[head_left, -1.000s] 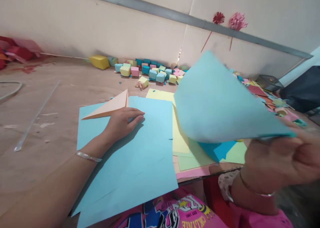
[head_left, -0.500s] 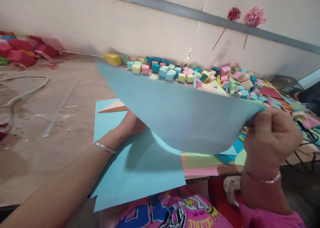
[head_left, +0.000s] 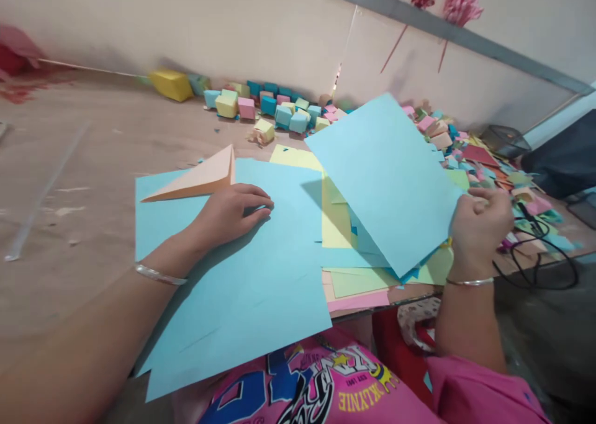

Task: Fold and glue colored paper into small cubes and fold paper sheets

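Note:
A light blue sheet of paper [head_left: 382,175] hangs tilted in the air, pinched along its right edge by my right hand [head_left: 482,225]. Under my left hand [head_left: 237,210] lies another large light blue sheet [head_left: 261,287], which reaches over the front edge of the table. My left fingers are stretched out and rest on that sheet, with nothing in them. Touching or very close behind my left wrist is a folded peach paper piece [head_left: 195,179] with a pointed end. Yellow paper [head_left: 335,225] and green paper [head_left: 363,282] show partly beneath the raised sheet.
Several small folded paper cubes [head_left: 284,115] in mixed colours line the wall. At the back left stands a bigger yellow block [head_left: 171,85]. Paper scraps [head_left: 526,194] and a black cable [head_left: 535,250] lie at the right. A clear strip [head_left: 46,194] lies far left.
The blue sheet in my right hand has swung right and flattened out, uncovering my left hand and the peach piece. My view has turned slightly to the right.

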{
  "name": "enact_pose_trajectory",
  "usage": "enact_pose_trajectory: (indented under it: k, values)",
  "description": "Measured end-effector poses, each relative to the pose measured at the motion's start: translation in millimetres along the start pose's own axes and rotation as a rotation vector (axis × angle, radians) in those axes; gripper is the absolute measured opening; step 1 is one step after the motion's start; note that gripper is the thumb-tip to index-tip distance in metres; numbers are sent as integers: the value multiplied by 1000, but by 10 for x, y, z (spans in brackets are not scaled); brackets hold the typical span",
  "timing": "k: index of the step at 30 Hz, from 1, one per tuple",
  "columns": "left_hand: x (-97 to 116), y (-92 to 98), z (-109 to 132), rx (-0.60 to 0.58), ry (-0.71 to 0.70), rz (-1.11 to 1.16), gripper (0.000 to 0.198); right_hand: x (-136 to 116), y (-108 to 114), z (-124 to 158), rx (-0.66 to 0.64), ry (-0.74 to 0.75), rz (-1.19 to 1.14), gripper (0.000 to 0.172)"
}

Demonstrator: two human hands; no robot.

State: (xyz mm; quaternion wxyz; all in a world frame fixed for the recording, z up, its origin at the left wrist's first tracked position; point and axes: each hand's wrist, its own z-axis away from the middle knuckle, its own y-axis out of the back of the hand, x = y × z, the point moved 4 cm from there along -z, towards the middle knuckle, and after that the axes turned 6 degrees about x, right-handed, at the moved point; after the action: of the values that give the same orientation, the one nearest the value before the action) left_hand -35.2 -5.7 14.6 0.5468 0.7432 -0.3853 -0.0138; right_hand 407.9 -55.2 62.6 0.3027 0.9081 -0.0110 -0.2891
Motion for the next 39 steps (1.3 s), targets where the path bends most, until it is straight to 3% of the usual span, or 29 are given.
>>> enact_pose_trajectory:
  k: [2,4,9,12,15,16,19,22,26,31,39]
  values:
    - [-8,-5,-4,-5,-5,-1,29,45,-15,9,83,-1,77,27]
    - [-11,-6,-7,-4,-6,2,29,81,-71,3,67,5,131,28]
    - [-15,-19,-16,-18,4,-17,29,143,-214,27,-149,98,286,28]
    - [-15,-24,-20,-27,8,-13,29,13,-158,178,-172,294,293,25]
    - [-15,-23,-24,-24,12,-1,30,-329,73,481,-117,585,90,18]
    - [-14,-22,-26,-22,14,4,30,-469,153,613,-177,698,-29,17]
    - [-16,-24,-31,-25,26,12,29,-827,348,1041,-576,1047,-322,16]
    - [-25,-29,-31,-27,36,8,28,-948,470,1278,-770,1237,-297,14]
    - [-38,-36,-26,-33,31,9,27,-898,500,1357,-808,1328,-139,18]
    - [-43,-35,-25,-33,28,6,28,-888,484,1444,-800,1374,-106,16]
    - [-40,-35,-26,-45,38,21,27,-923,457,1474,-782,1327,-96,16]
